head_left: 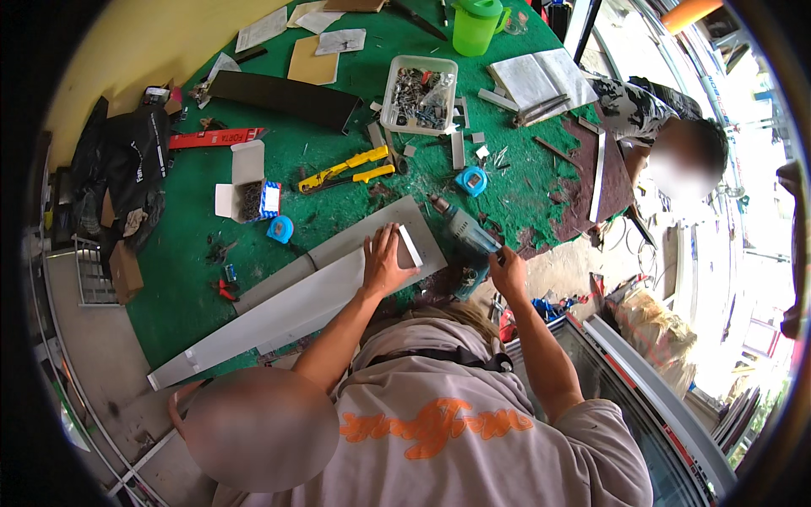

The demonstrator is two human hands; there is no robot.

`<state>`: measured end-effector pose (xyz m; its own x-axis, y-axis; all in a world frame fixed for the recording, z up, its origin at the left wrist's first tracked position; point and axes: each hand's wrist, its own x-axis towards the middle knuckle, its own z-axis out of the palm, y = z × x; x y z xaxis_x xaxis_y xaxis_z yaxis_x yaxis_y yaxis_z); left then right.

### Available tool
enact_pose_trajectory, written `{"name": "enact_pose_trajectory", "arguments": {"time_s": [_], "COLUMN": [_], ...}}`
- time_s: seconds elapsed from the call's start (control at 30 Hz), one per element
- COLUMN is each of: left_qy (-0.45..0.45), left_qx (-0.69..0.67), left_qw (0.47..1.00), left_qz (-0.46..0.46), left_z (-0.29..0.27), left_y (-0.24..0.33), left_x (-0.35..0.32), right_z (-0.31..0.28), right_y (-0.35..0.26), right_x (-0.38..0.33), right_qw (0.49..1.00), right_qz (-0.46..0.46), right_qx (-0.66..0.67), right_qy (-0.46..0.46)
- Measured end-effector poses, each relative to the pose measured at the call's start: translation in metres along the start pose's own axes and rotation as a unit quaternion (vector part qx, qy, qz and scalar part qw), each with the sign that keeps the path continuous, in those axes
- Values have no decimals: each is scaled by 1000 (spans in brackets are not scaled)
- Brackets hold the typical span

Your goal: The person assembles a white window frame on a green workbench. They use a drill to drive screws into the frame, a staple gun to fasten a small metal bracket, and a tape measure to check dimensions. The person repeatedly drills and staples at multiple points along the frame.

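Note:
A long white metal profile lies slantwise along the near edge of the green-covered table. My left hand grips it near its right end, fingers over the far side and thumb on the near side. Under it lies a flat grey metal sheet. To the right, a teal power drill has its chuck pointing away from me and to the left. My right hand is closed at the drill's rear; some of its fingers are hidden.
Beyond the profile lie yellow-handled snips, two blue tape measures, an open box of screws and a white tub of hardware. A green jug stands farther back. Another person leans at the table's right.

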<state>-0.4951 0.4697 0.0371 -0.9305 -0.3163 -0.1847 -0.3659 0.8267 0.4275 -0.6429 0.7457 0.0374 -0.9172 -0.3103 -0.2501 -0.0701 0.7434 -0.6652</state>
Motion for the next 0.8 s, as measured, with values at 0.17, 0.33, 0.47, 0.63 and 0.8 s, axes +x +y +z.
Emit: {"name": "enact_pose_trajectory", "arguments": {"time_s": [0.17,0.33,0.47,0.63,0.8], "left_qy": [26,50,52,47,28], "left_qx": [10,12,-1,-10,-24], "left_qw": [1000,999,999,999,999], "left_qz": [9,10,1,-11,-26], "left_z": [5,11,12,13,12], "left_y": [2,4,3,4,5], "left_x": [0,1,2,3,5], "right_z": [7,27,38,31,25], "right_y": [13,3,1,8,1], "right_x": [-12,-16,-9,12,13], "right_qw": [1000,993,968,944,928], "right_qz": [27,84,201,259,255], "right_qx": [2,32,116,202,270], "right_qy": [15,70,99,-15,-26]}}
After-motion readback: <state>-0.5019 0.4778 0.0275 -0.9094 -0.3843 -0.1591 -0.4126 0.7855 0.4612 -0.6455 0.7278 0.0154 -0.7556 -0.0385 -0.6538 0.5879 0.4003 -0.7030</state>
